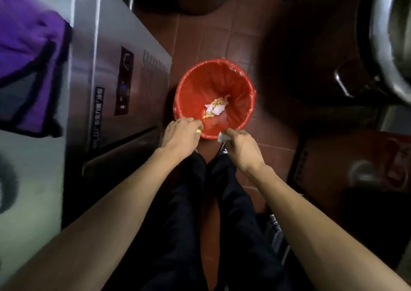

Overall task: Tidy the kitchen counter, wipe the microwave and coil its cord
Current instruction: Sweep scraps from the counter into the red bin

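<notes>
Red-lined bin [235,84] sits on the floor dead ahead, both hands at its near rim: left hand [181,133] pinches a yellow scrap [198,131], right hand [241,143] grips white paper [222,137], so both need only let go slightly forward; neither is nearer.

Bare forearms, no sleeves; left hand [181,133] at 12 o'clock, right hand [239,144] beside it. Dark trousers [184,213] at 6 o'clock.
</notes>
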`<state>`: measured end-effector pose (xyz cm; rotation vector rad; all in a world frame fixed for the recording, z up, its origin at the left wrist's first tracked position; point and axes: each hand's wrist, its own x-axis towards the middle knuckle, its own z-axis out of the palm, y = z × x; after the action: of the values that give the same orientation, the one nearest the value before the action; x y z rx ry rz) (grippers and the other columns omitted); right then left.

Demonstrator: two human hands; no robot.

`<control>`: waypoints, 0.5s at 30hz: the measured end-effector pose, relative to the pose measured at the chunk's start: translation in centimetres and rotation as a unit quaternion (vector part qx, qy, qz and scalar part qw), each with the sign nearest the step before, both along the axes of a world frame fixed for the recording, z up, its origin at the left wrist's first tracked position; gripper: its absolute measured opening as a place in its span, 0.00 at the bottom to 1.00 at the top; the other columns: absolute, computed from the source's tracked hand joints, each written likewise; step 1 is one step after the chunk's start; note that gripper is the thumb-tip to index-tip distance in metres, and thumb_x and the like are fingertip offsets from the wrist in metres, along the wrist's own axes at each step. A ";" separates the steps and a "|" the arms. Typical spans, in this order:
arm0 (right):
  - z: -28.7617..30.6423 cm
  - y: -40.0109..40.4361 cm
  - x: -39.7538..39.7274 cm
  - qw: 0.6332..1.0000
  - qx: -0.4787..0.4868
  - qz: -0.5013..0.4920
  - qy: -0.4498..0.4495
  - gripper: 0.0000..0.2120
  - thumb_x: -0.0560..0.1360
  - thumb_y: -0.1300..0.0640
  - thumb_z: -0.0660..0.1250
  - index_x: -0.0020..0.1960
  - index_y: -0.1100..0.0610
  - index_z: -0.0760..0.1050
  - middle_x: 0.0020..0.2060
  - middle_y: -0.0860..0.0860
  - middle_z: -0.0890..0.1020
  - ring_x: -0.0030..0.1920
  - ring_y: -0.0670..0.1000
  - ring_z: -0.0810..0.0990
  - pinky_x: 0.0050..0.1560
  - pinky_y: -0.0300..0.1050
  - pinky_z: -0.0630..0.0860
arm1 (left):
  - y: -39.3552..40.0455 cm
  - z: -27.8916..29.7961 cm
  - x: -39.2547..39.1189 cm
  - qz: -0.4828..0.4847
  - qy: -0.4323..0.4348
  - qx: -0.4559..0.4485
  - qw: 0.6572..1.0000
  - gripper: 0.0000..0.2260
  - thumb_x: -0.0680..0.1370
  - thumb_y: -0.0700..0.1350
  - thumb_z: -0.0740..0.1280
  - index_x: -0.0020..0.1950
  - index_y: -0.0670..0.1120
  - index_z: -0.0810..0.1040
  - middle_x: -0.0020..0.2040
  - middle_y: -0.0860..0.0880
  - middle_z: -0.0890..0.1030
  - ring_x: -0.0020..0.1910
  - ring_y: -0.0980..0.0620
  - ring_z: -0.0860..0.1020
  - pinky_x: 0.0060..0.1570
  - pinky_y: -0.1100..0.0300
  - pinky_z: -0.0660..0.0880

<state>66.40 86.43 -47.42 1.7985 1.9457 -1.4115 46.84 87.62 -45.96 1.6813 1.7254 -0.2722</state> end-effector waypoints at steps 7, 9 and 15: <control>-9.8 2.7 0.5 0.998 0.035 -0.040 -0.026 0.18 0.74 0.66 0.58 0.58 0.53 0.79 0.53 0.54 0.84 0.53 0.58 0.82 0.52 0.51 0.79 | 1.7 -9.7 -0.6 0.014 -0.005 -0.017 1.000 0.09 0.79 0.46 0.66 0.57 0.53 0.80 0.55 0.51 0.80 0.58 0.46 0.77 0.60 0.51 0.72; -12.3 3.5 0.8 0.998 0.038 -0.039 -0.032 0.18 0.73 0.66 0.58 0.57 0.53 0.80 0.54 0.54 0.84 0.54 0.57 0.82 0.53 0.51 0.79 | 2.2 -12.0 -0.3 0.015 -0.010 -0.019 1.000 0.09 0.79 0.46 0.66 0.57 0.54 0.80 0.55 0.52 0.80 0.57 0.46 0.77 0.58 0.51 0.72; -18.4 4.8 0.7 0.997 0.048 -0.047 -0.048 0.19 0.74 0.66 0.59 0.61 0.56 0.78 0.56 0.57 0.82 0.56 0.61 0.80 0.54 0.51 0.78 | 3.8 -18.1 0.2 0.009 -0.005 -0.011 1.000 0.09 0.79 0.46 0.66 0.58 0.54 0.80 0.55 0.51 0.80 0.56 0.45 0.77 0.57 0.52 0.73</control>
<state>67.12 91.22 -65.78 1.9855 1.9362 -1.2516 47.03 91.46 -64.03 1.6479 1.7236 -0.2717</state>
